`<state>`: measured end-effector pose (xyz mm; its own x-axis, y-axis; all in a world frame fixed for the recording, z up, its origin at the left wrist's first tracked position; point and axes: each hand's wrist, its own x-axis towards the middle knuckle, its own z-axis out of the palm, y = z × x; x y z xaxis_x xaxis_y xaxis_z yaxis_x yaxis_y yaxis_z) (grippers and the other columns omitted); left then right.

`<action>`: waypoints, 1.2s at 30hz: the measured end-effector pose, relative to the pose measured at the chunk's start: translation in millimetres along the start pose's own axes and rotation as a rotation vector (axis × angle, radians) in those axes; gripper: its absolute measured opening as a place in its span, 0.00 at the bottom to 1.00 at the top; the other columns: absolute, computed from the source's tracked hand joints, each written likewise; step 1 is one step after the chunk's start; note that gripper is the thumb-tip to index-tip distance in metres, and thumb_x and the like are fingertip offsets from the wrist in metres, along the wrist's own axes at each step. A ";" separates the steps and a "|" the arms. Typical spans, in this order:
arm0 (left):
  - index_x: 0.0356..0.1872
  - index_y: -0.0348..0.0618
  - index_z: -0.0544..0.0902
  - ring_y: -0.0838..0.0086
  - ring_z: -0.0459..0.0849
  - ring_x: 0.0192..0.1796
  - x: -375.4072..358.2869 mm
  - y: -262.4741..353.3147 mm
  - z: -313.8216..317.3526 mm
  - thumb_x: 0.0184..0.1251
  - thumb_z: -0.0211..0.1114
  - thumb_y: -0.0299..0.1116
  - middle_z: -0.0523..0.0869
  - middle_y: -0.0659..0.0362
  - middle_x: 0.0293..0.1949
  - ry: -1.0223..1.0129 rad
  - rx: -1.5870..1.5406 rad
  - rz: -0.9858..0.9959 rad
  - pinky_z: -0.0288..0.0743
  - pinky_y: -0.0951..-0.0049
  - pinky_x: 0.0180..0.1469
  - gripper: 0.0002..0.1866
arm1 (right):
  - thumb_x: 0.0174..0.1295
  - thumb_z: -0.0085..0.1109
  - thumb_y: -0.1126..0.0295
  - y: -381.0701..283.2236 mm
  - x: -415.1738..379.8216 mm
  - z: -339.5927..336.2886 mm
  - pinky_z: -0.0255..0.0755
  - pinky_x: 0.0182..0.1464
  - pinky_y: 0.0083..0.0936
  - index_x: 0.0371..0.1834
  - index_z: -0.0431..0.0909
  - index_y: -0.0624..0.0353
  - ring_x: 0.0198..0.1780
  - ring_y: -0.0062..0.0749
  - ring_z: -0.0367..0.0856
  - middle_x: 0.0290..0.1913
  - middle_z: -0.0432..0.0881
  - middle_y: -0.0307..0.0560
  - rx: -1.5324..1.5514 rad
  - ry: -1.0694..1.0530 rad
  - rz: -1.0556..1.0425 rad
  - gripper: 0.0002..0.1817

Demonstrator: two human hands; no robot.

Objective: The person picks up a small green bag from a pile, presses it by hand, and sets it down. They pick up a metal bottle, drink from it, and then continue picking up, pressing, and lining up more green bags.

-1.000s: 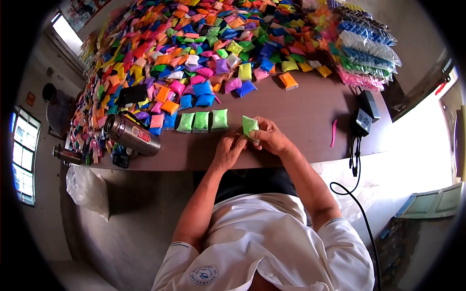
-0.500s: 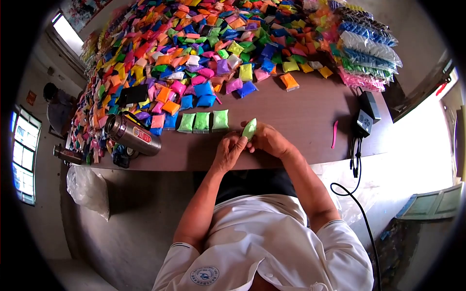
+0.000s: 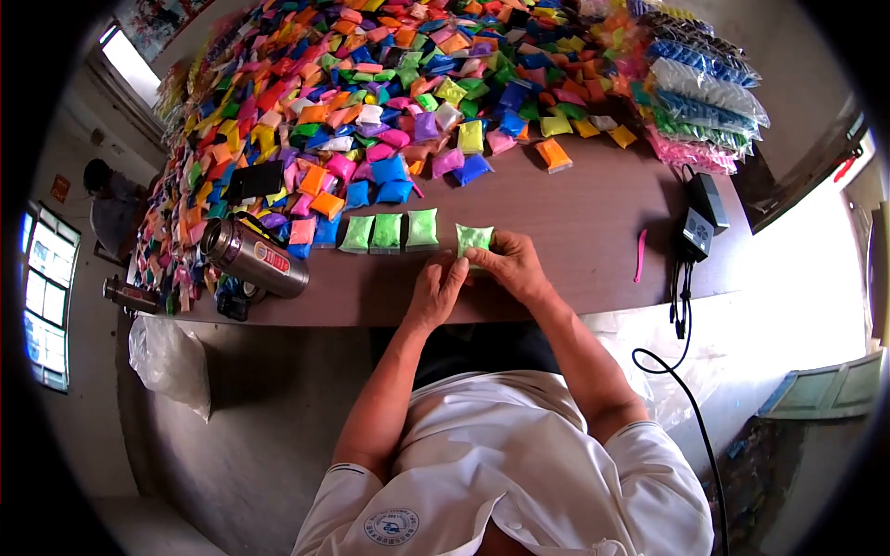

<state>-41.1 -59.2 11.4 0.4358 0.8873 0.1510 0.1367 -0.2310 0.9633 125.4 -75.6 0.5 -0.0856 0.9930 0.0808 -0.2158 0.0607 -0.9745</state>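
Note:
Between my hands, just over the table's near edge, a small light-green packet (image 3: 475, 238) faces up with its broad side showing. My right hand (image 3: 515, 269) is closed on its lower right part, thumb across the front. At its lower left corner, my left hand (image 3: 438, 291) pinches the edge with thumb and fingers; the fingertips behind are partly hidden. To the left, three similar green packets lie in a row: one on the left (image 3: 356, 233), one in the middle (image 3: 386, 233) and one on the right (image 3: 422, 229).
A large heap of coloured packets (image 3: 371, 102) covers the far and left table. A steel flask (image 3: 255, 259) lies left. At right are stacked bags (image 3: 705, 102), a pink stick (image 3: 641, 256) and a black device with cables (image 3: 694, 233). Another person (image 3: 116, 208) is at far left.
The green packet has turned from edge-on to flat, its broad face now visible. My right hand has shifted its grip to the packet's lower right, thumb in front.

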 end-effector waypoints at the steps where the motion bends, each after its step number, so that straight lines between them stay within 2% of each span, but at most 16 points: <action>1: 0.35 0.37 0.80 0.65 0.80 0.33 1.1 -1.6 -1.2 0.74 0.51 0.49 0.81 0.55 0.26 -0.006 0.052 0.034 0.72 0.67 0.43 0.22 | 0.65 0.63 0.62 1.9 -0.6 3.4 0.65 0.28 0.15 0.40 0.81 0.65 0.28 0.12 0.70 0.28 0.78 0.32 -0.061 0.073 -0.096 0.14; 2: 0.36 0.37 0.80 0.67 0.80 0.33 1.9 -3.5 -2.2 0.75 0.50 0.48 0.81 0.55 0.28 -0.013 0.105 0.069 0.72 0.67 0.41 0.22 | 0.66 0.62 0.62 0.3 -1.2 6.0 0.66 0.28 0.16 0.36 0.81 0.66 0.29 0.13 0.70 0.27 0.78 0.32 -0.121 0.147 -0.193 0.15; 3: 0.36 0.37 0.80 0.67 0.80 0.33 2.4 -6.4 -2.9 0.75 0.50 0.48 0.81 0.55 0.28 -0.013 0.106 0.069 0.72 0.67 0.41 0.22 | 0.66 0.62 0.62 -1.7 -1.5 4.8 0.66 0.28 0.16 0.36 0.81 0.66 0.29 0.13 0.70 0.27 0.78 0.32 -0.120 0.147 -0.194 0.15; 5: 0.33 0.36 0.79 0.67 0.80 0.32 3.5 -9.5 -3.5 0.76 0.48 0.46 0.81 0.55 0.27 -0.003 0.119 0.083 0.72 0.67 0.38 0.22 | 0.67 0.61 0.61 -7.8 -2.3 1.0 0.68 0.31 0.18 0.38 0.80 0.68 0.31 0.15 0.72 0.28 0.78 0.33 -0.124 0.119 -0.088 0.16; 9: 0.32 0.36 0.78 0.67 0.79 0.32 3.7 -7.9 -2.9 0.77 0.48 0.46 0.80 0.55 0.27 -0.012 0.110 0.085 0.71 0.67 0.38 0.22 | 0.68 0.59 0.61 -17.1 -2.6 1.2 0.68 0.31 0.17 0.40 0.79 0.67 0.31 0.15 0.71 0.29 0.77 0.33 -0.119 0.124 -0.078 0.15; 11: 0.30 0.36 0.78 0.67 0.79 0.32 3.5 -8.4 -2.5 0.77 0.47 0.46 0.80 0.56 0.26 -0.031 0.124 0.079 0.71 0.67 0.38 0.23 | 0.68 0.59 0.61 -14.2 -0.5 -5.0 0.66 0.30 0.17 0.41 0.78 0.65 0.30 0.15 0.70 0.31 0.77 0.33 -0.091 0.077 0.056 0.15; 12: 0.30 0.36 0.78 0.67 0.79 0.32 3.6 -7.9 -2.1 0.77 0.47 0.46 0.80 0.56 0.26 -0.030 0.125 0.077 0.71 0.67 0.38 0.23 | 0.68 0.59 0.61 -13.6 0.0 -5.8 0.66 0.30 0.17 0.41 0.78 0.65 0.30 0.15 0.70 0.31 0.77 0.33 -0.090 0.076 0.057 0.15; 18: 0.21 0.38 0.77 0.56 0.78 0.34 6.8 -5.0 -3.9 0.76 0.48 0.45 0.79 0.52 0.26 -0.100 0.266 0.202 0.70 0.61 0.43 0.25 | 0.68 0.58 0.61 0.4 3.7 -9.5 0.60 0.25 0.15 0.39 0.78 0.63 0.26 0.13 0.67 0.26 0.74 0.32 -0.049 0.066 -0.144 0.14; 20: 0.20 0.38 0.76 0.53 0.77 0.36 6.2 -3.2 -4.5 0.76 0.48 0.45 0.78 0.51 0.25 -0.100 0.287 0.197 0.69 0.58 0.45 0.26 | 0.68 0.58 0.62 -2.3 2.0 -11.8 0.60 0.27 0.13 0.39 0.78 0.61 0.27 0.12 0.68 0.28 0.77 0.32 -0.007 0.050 -0.001 0.12; 24: 0.19 0.38 0.76 0.55 0.77 0.36 6.0 -7.1 -3.5 0.76 0.48 0.46 0.77 0.52 0.24 -0.051 0.252 0.159 0.69 0.58 0.44 0.26 | 0.66 0.59 0.62 -15.9 1.3 -11.2 0.59 0.26 0.13 0.39 0.79 0.60 0.26 0.12 0.68 0.28 0.76 0.32 -0.013 0.025 0.104 0.11; 26: 0.19 0.38 0.75 0.55 0.77 0.36 4.8 -6.1 -2.2 0.76 0.48 0.46 0.77 0.52 0.24 -0.056 0.300 0.202 0.69 0.59 0.44 0.27 | 0.65 0.61 0.61 -17.7 2.1 -10.6 0.60 0.27 0.14 0.40 0.79 0.61 0.27 0.12 0.69 0.29 0.77 0.32 -0.089 0.015 0.142 0.13; 27: 0.19 0.38 0.75 0.55 0.77 0.36 4.8 -7.2 -3.9 0.76 0.48 0.46 0.77 0.52 0.24 -0.055 0.300 0.201 0.69 0.59 0.44 0.27 | 0.65 0.61 0.61 -17.5 2.4 -9.9 0.60 0.27 0.14 0.40 0.79 0.61 0.27 0.12 0.69 0.29 0.77 0.32 -0.089 0.013 0.142 0.13; 29: 0.21 0.37 0.78 0.57 0.77 0.39 6.3 -8.4 -6.2 0.75 0.49 0.51 0.78 0.51 0.28 -0.119 0.344 0.231 0.70 0.63 0.43 0.29 | 0.64 0.61 0.63 -17.3 1.6 -10.0 0.64 0.31 0.14 0.40 0.79 0.62 0.29 0.13 0.71 0.30 0.78 0.33 0.009 -0.035 0.007 0.12; 32: 0.19 0.37 0.76 0.54 0.77 0.36 6.1 -5.9 -3.8 0.75 0.50 0.46 0.77 0.52 0.24 -0.095 0.353 0.290 0.69 0.59 0.44 0.26 | 0.64 0.59 0.66 -5.1 3.1 -9.4 0.68 0.35 0.15 0.40 0.79 0.63 0.32 0.16 0.74 0.31 0.79 0.35 0.080 -0.003 -0.023 0.10; 36: 0.19 0.37 0.77 0.54 0.77 0.36 7.2 -9.1 -4.1 0.75 0.50 0.46 0.78 0.51 0.24 -0.099 0.329 0.270 0.69 0.59 0.43 0.26 | 0.62 0.58 0.70 -2.1 2.9 -9.9 0.70 0.39 0.17 0.40 0.79 0.64 0.34 0.18 0.75 0.33 0.80 0.36 0.075 0.015 -0.034 0.09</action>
<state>-42.9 -49.1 4.7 0.5757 0.7387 0.3505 0.2756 -0.5789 0.7674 135.2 -71.8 0.7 -0.0622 0.9920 0.1098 -0.2903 0.0873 -0.9529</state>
